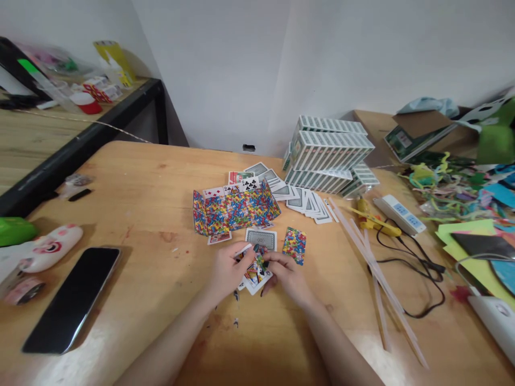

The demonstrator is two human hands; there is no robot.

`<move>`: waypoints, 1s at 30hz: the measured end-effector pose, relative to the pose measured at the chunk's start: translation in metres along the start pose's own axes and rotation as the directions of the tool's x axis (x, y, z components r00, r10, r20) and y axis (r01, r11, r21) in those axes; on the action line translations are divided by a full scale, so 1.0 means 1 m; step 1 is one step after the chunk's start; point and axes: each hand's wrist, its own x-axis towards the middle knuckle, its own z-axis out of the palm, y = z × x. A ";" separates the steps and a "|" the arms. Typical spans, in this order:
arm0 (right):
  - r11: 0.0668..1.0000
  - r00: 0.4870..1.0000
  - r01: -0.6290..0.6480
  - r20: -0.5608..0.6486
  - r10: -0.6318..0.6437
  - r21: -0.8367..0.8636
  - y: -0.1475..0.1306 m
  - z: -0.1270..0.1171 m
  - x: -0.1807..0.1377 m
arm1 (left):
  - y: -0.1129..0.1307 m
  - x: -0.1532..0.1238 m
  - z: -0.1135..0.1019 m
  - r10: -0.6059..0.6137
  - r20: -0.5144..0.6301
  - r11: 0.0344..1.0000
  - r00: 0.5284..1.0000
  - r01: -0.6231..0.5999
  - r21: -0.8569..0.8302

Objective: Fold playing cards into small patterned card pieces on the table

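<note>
fingers (251, 252) of both hands pinch a small multicoloured-patterned playing card (257, 272) low over the wooden table (161, 214), before the colourful card-walled box (235, 210); a steady, edge-aligned grip seems best.

Legible marks are few. Face-up playing cards standing along the top edge of the colourful card-built box (235, 209): one card (213, 192) shows red diamond pips, the next card (250, 184) black club pips; counts and corner indices too small to read. Card (257, 276) under the hands shows a court-figure face; index unreadable. Printing on the stacked card packs (330, 153) is blurred and unreadable.
</note>
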 end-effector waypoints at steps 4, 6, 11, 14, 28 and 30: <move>1.000 1.000 0.013 -0.004 -0.013 -0.014 0.004 0.000 0.002 | 0.001 0.000 0.002 -0.032 -0.035 0.999 0.999 0.031 -0.020; 0.999 0.999 0.040 -0.009 -0.041 -0.031 0.005 0.000 0.003 | 0.001 0.000 0.003 -0.041 -0.037 0.999 0.998 0.041 -0.018; 0.996 0.997 0.067 0.039 -0.065 -0.054 0.006 0.000 0.002 | 0.001 0.000 0.002 -0.033 -0.046 0.999 0.998 0.033 0.002; 0.996 0.998 0.045 0.046 -0.042 -0.071 0.004 0.000 0.001 | 0.001 0.000 0.002 -0.010 -0.051 1.000 0.999 0.012 0.020; 0.997 0.978 0.075 0.197 -0.069 -0.023 -0.002 0.000 -0.003 | -0.001 0.004 -0.002 -0.037 -0.035 0.999 0.999 0.037 -0.010; 0.998 0.982 0.061 0.179 -0.058 -0.009 0.001 -0.001 -0.002 | -0.001 0.005 -0.003 -0.033 -0.039 0.999 0.999 0.032 -0.002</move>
